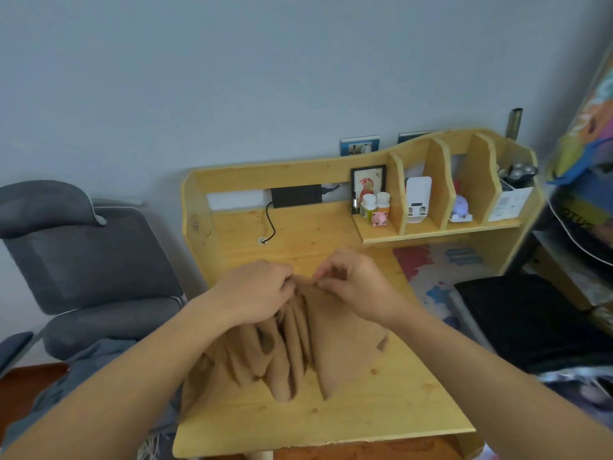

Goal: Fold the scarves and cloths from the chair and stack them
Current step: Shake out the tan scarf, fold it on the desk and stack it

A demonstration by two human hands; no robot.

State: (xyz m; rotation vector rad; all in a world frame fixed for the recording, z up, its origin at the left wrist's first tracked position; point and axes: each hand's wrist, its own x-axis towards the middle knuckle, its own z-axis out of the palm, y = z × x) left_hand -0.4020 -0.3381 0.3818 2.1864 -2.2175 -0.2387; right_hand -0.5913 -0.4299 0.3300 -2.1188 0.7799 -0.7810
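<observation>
Left hand (262,290) and right hand (355,280) close together over the wooden surface (331,423), fingers of both pinched shut on the far edge of a tan scarf (298,346), its folds fanning nearward. Grey chair (86,260) at left.

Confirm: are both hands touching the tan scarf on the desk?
Touching. The head view shows the left hand and right hand each pinching the top edge of the tan scarf, which hangs in folds onto the wooden desk.
</observation>
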